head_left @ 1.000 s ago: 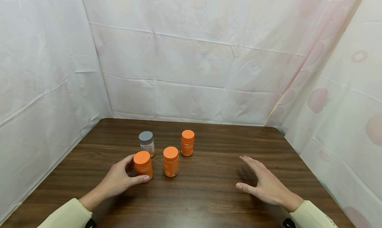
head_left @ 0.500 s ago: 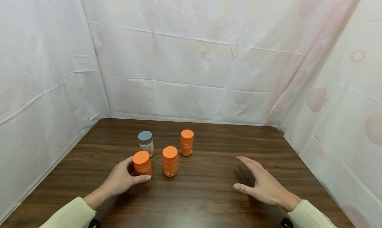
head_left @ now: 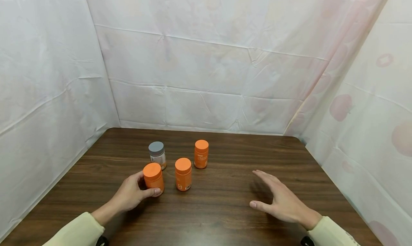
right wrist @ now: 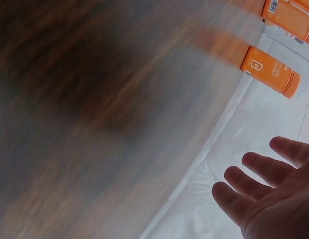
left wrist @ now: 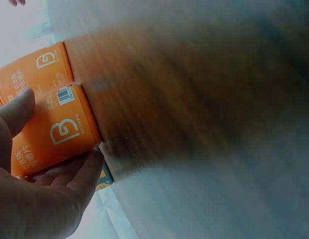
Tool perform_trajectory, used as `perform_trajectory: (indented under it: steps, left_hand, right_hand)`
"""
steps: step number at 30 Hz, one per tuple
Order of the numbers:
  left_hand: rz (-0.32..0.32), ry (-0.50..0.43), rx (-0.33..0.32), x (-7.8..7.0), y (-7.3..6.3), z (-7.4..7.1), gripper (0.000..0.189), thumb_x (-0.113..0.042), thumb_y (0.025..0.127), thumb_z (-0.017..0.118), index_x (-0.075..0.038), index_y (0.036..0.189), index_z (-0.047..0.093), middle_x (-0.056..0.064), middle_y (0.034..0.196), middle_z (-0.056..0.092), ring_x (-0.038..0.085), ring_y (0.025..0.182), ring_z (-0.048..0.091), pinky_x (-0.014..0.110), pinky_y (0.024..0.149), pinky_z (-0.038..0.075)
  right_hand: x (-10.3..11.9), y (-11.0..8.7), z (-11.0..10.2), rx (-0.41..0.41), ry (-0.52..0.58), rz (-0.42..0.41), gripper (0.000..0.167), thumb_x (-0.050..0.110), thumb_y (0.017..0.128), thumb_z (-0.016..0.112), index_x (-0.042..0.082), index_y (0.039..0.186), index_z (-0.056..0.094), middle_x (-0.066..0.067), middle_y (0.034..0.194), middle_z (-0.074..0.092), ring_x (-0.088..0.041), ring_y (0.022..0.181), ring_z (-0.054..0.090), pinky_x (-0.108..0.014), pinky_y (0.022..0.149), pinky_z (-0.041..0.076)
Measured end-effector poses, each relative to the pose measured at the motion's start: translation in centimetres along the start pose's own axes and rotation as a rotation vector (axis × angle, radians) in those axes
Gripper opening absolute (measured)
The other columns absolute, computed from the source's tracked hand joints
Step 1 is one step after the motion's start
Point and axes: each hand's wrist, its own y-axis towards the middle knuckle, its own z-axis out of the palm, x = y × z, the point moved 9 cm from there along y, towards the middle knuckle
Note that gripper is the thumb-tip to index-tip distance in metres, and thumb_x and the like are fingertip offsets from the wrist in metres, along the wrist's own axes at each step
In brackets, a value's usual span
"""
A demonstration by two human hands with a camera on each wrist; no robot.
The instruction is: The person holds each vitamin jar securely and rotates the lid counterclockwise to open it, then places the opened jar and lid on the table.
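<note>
My left hand point(head_left: 128, 193) holds an orange supplement bottle point(head_left: 155, 183) upright on the table, thumb at the near side and fingers round the far side. White print and a barcode show on this bottle point(left wrist: 59, 132) in the left wrist view. Just right of it stands a second orange bottle point(head_left: 184, 180), apart from it. Behind the held bottle is a grey-capped bottle point(head_left: 157, 155), partly hidden. A third orange bottle point(head_left: 201, 156) stands farther back. My right hand point(head_left: 286, 203) hovers over the table's right side, fingers extended and thumb spread, touching no bottle.
The dark wood-grain table point(head_left: 225, 210) has rounded far corners. White sheeting point(head_left: 206, 70) hangs behind it and along both sides, with faint fruit prints on the right sheet point(head_left: 363, 131).
My right hand has drifted slightly left. The left hand keeps its hold on the orange bottle in nearly the same place. The whole view has shifted a little.
</note>
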Motion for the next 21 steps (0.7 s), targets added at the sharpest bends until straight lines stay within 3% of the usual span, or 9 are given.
perform_trajectory:
  steps: [21]
  left_hand:
    - [0.047, -0.01, 0.006, -1.0, -0.5, 0.3, 0.065, -0.036, 0.079, 0.09, -0.009, 0.131, 0.064, 0.002, 0.119, 0.071, 0.016, 0.106, 0.067, 0.043, 0.093, 0.053]
  right_hand:
    - [0.7, 0.0, 0.2, -0.011, -0.017, -0.032, 0.086, 0.056, 0.087, 0.077, 0.028, 0.158, 0.038, -0.004, 0.159, 0.042, -0.032, 0.143, 0.042, -0.063, 0.103, 0.041]
